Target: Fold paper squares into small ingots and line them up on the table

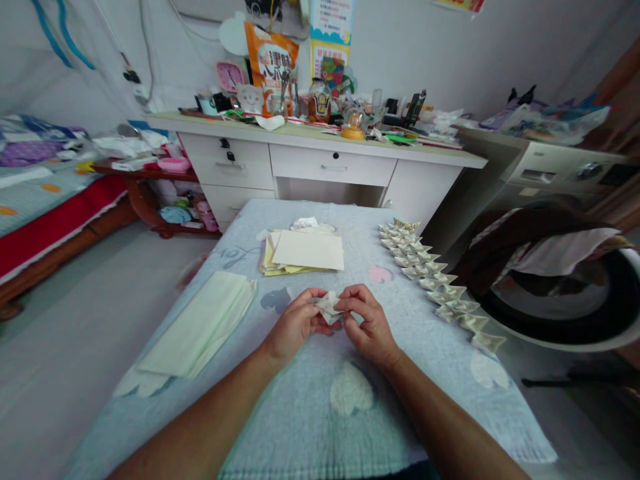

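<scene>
Folded paper is held up in the middle of the cloth-covered worktop, gripped on both sides: the left hand has its thumb and fingers closed on the left edge, and the right hand pinches the right part, its index finger laid over the top. Both forearms reach in from the near edge. Just beyond the hands lies a cream stack, with yellowish sheets showing at its lower and left edges and some crumpled white paper behind it. To the left, pale green sheets lie at a slant, layered along their right side. Along the right edge, small pointed boats run in a long row, close together, the farthest of them darker and patterned. Past the far end stands a white drawer unit, its top crowded with an orange bag, a pink clock and a jar. Right of it is a washer, its round door open.
</scene>
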The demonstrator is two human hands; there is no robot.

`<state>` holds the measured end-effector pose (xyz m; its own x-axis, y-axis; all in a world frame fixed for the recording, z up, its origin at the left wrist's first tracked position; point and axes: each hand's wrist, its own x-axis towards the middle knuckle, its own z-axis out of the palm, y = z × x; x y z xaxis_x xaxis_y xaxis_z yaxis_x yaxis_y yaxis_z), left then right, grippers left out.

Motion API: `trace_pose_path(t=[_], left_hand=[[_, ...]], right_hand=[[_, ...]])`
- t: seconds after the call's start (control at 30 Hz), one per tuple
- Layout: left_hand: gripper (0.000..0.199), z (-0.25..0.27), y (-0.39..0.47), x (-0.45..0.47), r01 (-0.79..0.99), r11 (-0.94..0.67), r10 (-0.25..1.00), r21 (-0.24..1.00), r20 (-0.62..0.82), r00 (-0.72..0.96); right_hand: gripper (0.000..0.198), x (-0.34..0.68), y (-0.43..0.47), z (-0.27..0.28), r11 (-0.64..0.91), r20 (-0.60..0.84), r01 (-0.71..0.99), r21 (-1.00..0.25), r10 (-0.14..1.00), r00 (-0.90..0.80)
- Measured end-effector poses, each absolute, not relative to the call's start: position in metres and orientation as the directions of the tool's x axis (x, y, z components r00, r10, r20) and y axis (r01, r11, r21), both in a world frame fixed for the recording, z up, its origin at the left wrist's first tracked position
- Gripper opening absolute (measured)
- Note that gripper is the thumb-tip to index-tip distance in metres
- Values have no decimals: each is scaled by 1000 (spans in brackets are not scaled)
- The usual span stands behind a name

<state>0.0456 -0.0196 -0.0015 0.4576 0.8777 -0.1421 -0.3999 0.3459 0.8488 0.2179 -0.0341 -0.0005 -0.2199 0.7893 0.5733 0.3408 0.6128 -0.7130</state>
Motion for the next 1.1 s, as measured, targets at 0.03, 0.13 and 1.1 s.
trace_pose_path(t=[0.03, 0.13, 1.1], left_hand=[[32, -1, -20, 45, -415, 367, 873, 832, -154, 463], [32, -3, -20, 46, -384, 396, 871, 834, -208, 446], [21, -9, -21, 53, 29, 123, 914, 992, -124, 385]], right_hand=[[31, 217, -34, 0, 617, 576, 347, -706, 786, -225], [31, 216, -36, 2, 629, 577, 351, -694, 777, -252], [26, 218, -32, -3, 160, 153, 19, -987, 967, -202]])
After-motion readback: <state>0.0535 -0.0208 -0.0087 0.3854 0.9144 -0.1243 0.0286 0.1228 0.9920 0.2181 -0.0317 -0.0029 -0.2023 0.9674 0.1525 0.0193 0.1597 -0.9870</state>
